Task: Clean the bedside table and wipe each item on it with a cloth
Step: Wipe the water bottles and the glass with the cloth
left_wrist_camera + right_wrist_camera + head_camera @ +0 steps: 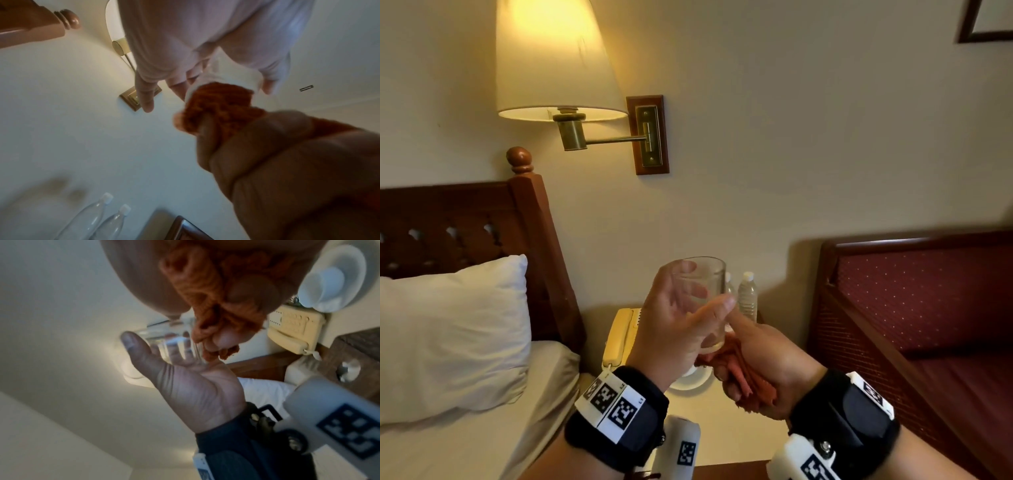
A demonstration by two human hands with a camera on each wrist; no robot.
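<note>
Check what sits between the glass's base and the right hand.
The orange cloth, bunched in the right hand, presses against the base of the glass held by the left hand; the head view shows it.

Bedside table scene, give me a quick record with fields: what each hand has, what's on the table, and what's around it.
left hand: holds a clear drinking glass, lifted above the table
right hand: grips a bunched orange cloth against the bottom of the glass
bedside table: cream telephone, white saucer partly hidden behind the hands, two capped water bottles at the back
left of table: bed with white pillow
right of table: red upholstered seat
above: lit wall lamp
</note>
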